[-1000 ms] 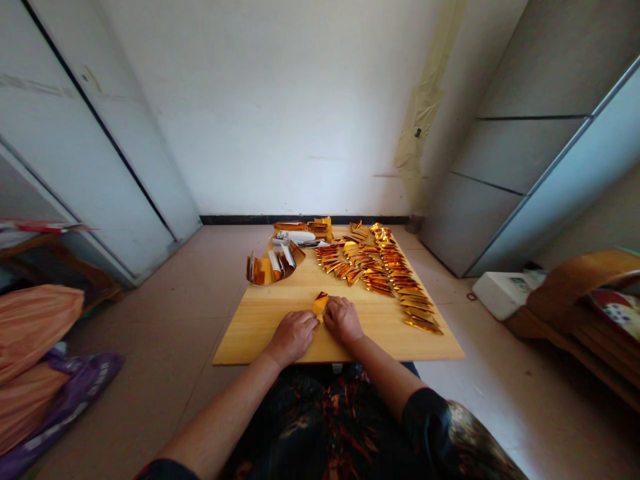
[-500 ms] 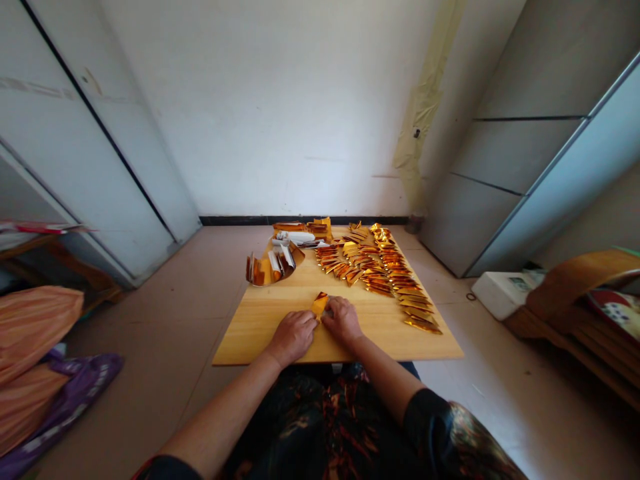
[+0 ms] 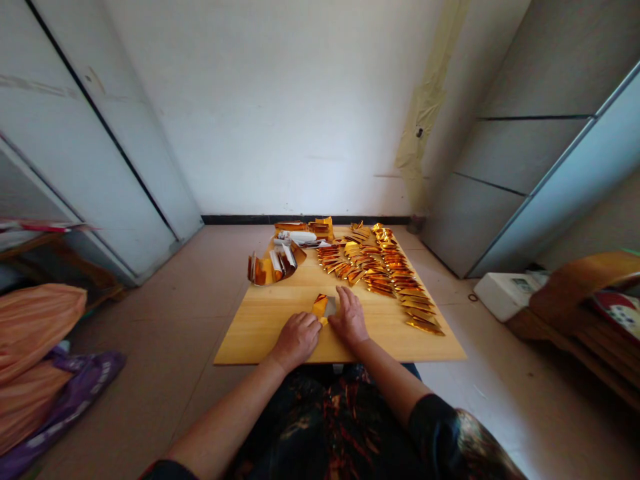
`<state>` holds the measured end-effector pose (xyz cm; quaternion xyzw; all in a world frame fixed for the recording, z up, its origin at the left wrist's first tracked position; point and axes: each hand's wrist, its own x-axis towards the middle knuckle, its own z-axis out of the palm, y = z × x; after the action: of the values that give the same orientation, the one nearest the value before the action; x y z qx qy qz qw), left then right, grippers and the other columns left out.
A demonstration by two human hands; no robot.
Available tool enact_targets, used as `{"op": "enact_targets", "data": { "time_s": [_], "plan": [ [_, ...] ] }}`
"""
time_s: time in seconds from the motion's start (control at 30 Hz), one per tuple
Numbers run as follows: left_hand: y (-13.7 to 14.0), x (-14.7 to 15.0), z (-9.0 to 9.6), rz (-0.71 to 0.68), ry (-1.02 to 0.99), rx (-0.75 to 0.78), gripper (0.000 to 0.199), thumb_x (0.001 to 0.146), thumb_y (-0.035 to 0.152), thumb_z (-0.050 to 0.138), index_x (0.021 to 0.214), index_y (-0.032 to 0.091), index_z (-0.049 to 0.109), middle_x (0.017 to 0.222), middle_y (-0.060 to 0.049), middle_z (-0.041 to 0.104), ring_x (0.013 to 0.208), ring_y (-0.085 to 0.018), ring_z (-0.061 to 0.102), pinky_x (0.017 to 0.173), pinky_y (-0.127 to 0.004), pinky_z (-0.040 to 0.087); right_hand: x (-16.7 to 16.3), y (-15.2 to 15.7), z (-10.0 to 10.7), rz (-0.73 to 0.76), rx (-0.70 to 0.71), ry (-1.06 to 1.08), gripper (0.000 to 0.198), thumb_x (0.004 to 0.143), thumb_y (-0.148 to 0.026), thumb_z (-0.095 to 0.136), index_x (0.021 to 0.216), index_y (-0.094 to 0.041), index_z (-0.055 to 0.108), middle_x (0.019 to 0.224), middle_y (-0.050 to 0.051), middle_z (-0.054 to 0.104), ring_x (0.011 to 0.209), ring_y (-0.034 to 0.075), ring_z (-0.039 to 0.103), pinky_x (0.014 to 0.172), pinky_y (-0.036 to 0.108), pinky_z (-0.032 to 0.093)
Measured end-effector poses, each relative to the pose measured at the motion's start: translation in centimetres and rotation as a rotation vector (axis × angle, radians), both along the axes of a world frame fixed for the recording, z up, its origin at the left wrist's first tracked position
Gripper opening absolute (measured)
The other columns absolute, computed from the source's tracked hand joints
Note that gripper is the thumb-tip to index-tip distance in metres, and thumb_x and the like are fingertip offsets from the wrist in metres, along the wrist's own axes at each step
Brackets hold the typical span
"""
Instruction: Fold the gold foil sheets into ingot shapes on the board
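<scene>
On the wooden board in front of me lies a small piece of gold foil paper [image 3: 320, 305], partly folded, with a greyish-white flap on its right side. My left hand [image 3: 298, 339] has its fingers curled at the paper's lower left edge, pressing it to the board. At the paper's right is my right hand [image 3: 352, 319], fingers stretched forward and slightly raised, the thumb near the lower edge. Whether that thumb touches the paper I cannot tell. To the right, several folded gold foil pieces [image 3: 383, 267] are laid out in overlapping rows.
The wooden board [image 3: 250, 337] bears a curved gold sheet [image 3: 263, 280] with upright foil strips, far left. Behind it are a white bundle [image 3: 300, 237] and more foil stacks [image 3: 320, 227]. An orange bag [image 3: 40, 327] lies at left; a white box [image 3: 503, 293] stands at right.
My right hand has moved slightly right, off the paper's edge, and its fingers have straightened. The grey flap now shows. My left hand stays at the paper.
</scene>
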<state>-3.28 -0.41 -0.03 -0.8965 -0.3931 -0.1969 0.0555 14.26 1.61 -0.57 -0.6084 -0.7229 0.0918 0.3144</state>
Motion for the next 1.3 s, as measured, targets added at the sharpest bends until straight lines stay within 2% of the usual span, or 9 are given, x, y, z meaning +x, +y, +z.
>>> {"op": "enact_targets", "data": {
  "time_s": [0.1,0.2,0.3,0.4,0.5,0.63,0.73,0.93,1.3],
  "plan": [
    [0.1,-0.1,0.0,-0.017,-0.001,0.004,0.017,0.086,0.016,0.046,0.078,0.019,0.061,0.078,-0.005,0.058,0.079,-0.018,0.053,0.075,-0.031,0.045,0.2,0.1,0.2,-0.041,-0.083,-0.051,0.064,0.07,-0.021,0.06,0.132,-0.015,0.045,0.129,0.012,0.05,0.117,0.026,0.042,0.094,0.037,0.036],
    [0.4,-0.4,0.1,-0.041,-0.016,-0.021,0.015,0.084,0.015,0.049,0.082,0.019,0.063,0.083,-0.005,0.06,0.083,-0.018,0.054,0.077,-0.032,0.046,0.2,0.0,0.5,0.01,-0.113,-0.153,0.041,0.077,-0.023,0.057,0.118,-0.022,0.058,0.121,0.008,0.056,0.109,0.023,0.046,0.09,0.034,0.035],
    [0.8,-0.7,0.3,-0.034,-0.09,-0.063,0.015,0.081,0.015,0.054,0.084,0.022,0.067,0.104,-0.006,0.062,0.096,-0.02,0.055,0.084,-0.038,0.047,0.2,-0.3,0.7,0.088,-0.084,-0.268,0.028,0.084,-0.024,0.052,0.11,-0.024,0.062,0.115,0.005,0.058,0.105,0.02,0.047,0.088,0.032,0.033],
    [1.8,-1.2,0.6,-0.043,-0.158,-0.124,0.014,0.076,0.015,0.06,0.08,0.023,0.07,0.136,-0.006,0.047,0.122,-0.026,0.044,0.099,-0.046,0.041,0.0,-0.6,0.8,0.133,-0.053,-0.353,0.024,0.089,-0.025,0.048,0.108,-0.024,0.062,0.115,0.005,0.059,0.105,0.02,0.046,0.087,0.032,0.033],
    [3.1,-1.9,0.8,-0.128,-0.15,-0.265,0.021,0.069,0.009,0.063,0.082,0.023,0.073,0.146,-0.003,0.037,0.131,-0.027,0.036,0.107,-0.046,0.035,0.0,-0.6,1.0,0.17,-0.039,-0.412,0.023,0.091,-0.025,0.045,0.108,-0.022,0.06,0.115,0.006,0.059,0.104,0.02,0.046,0.085,0.033,0.033],
    [4.5,-2.4,0.9,-0.214,-0.13,-0.426,0.029,0.065,0.006,0.065,0.087,0.022,0.073,0.148,-0.005,0.035,0.131,-0.026,0.04,0.106,-0.039,0.038,0.1,-0.4,1.4,0.224,-0.048,-0.483,0.023,0.091,-0.022,0.044,0.108,-0.02,0.06,0.115,0.008,0.059,0.103,0.021,0.046,0.083,0.033,0.033],
    [4.8,-2.5,0.9,-0.259,-0.12,-0.452,0.028,0.065,0.006,0.064,0.087,0.021,0.073,0.148,-0.005,0.035,0.129,-0.026,0.042,0.106,-0.038,0.038,0.2,-0.3,1.5,0.253,-0.04,-0.51,0.021,0.091,-0.022,0.045,0.104,-0.019,0.06,0.113,0.008,0.06,0.103,0.021,0.046,0.084,0.034,0.033],
    [4.5,-2.6,1.3,-0.309,-0.034,-0.399,0.033,0.067,0.009,0.061,0.096,0.022,0.069,0.138,-0.008,0.048,0.125,-0.025,0.048,0.103,-0.037,0.04,0.1,-0.4,1.7,0.256,-0.015,-0.526,0.02,0.091,-0.022,0.044,0.1,-0.018,0.062,0.111,0.009,0.059,0.102,0.022,0.046,0.084,0.034,0.034],
    [2.9,-2.0,1.4,-0.268,0.066,-0.217,0.028,0.076,0.022,0.059,0.104,0.024,0.061,0.128,-0.008,0.053,0.117,-0.025,0.05,0.099,-0.041,0.042,-0.5,0.9,4.2,0.194,-0.28,-0.508,0.023,0.084,-0.016,0.049,0.095,-0.015,0.069,0.1,0.012,0.062,0.086,0.018,0.059,0.074,0.026,0.043]
  ]
}}
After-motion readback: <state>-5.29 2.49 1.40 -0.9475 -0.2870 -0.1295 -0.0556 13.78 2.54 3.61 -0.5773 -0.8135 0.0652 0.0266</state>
